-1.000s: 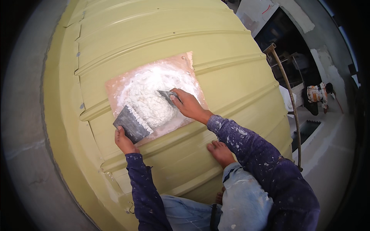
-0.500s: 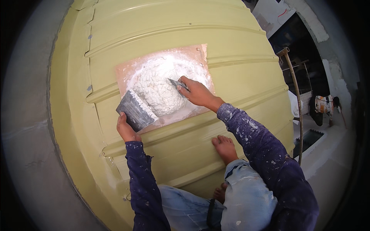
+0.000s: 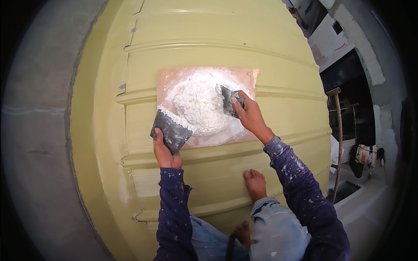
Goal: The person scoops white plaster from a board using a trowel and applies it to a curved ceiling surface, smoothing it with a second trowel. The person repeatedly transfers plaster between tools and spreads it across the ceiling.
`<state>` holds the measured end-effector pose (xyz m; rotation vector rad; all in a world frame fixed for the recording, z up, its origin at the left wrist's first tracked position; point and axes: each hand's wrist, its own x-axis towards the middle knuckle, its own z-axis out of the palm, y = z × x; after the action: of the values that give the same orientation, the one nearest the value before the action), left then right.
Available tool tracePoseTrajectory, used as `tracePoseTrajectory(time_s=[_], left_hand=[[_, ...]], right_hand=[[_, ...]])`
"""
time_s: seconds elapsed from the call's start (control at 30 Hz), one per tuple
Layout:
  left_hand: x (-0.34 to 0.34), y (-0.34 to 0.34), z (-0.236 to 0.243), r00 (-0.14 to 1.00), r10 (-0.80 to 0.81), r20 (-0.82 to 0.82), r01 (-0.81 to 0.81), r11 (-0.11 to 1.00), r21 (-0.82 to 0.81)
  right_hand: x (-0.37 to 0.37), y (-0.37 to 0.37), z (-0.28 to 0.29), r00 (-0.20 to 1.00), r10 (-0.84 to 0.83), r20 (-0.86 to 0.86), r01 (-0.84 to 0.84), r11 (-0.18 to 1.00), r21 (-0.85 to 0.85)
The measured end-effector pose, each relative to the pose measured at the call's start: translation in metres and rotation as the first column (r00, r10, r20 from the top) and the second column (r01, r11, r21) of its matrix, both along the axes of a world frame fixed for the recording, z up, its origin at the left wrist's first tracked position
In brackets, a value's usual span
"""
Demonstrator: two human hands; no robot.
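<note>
A heap of wet white plaster (image 3: 198, 106) lies on a thin tan board (image 3: 165, 80), with dry white powder round its far rim. My left hand (image 3: 165, 150) grips a wide dark putty knife (image 3: 172, 134) at the heap's near left; white paste lines the blade's far edge. In my right hand (image 3: 251, 114) is a smaller dark putty knife (image 3: 228, 102), its face smeared white and its paste-coated edge against the heap's right side. The fingers of both hands are closed on the tools, hiding any handles.
The board rests on ribbed yellow metal sheeting (image 3: 196, 56), where my bare foot (image 3: 255, 185) stands. A grey wall (image 3: 39, 130) runs along the left. Beyond the right edge rises a rusty pole (image 3: 338, 143), with a drop to a lower floor and a dark opening (image 3: 350, 95).
The view has shifted, so the board sits farther right and lower. My right putty knife has turned from edge-on to show its face and moved to the heap's right side.
</note>
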<state>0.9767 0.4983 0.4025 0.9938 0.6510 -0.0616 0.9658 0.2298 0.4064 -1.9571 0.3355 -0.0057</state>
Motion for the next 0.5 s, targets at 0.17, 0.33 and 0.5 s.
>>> tracePoseTrajectory(time_s=[0.17, 0.33, 0.5], left_hand=[[-0.010, -0.052, 0.006, 0.990, 0.078, -0.116, -0.089, 0.992, -0.091], [-0.017, -0.102, 0.018, 0.965, 0.182, -0.190, -0.207, 0.971, -0.118], [-0.013, -0.119, 0.024, 0.976, 0.198, -0.089, -0.212, 0.959, -0.187]], right_hand=[[-0.005, 0.005, 0.015, 0.978, -0.157, 0.139, 0.123, 0.966, 0.226], [-0.016, 0.023, 0.027, 0.931, -0.202, 0.304, 0.125, 0.959, 0.254], [-0.025, 0.041, 0.013, 0.868, -0.106, 0.485, 0.049, 0.990, 0.129]])
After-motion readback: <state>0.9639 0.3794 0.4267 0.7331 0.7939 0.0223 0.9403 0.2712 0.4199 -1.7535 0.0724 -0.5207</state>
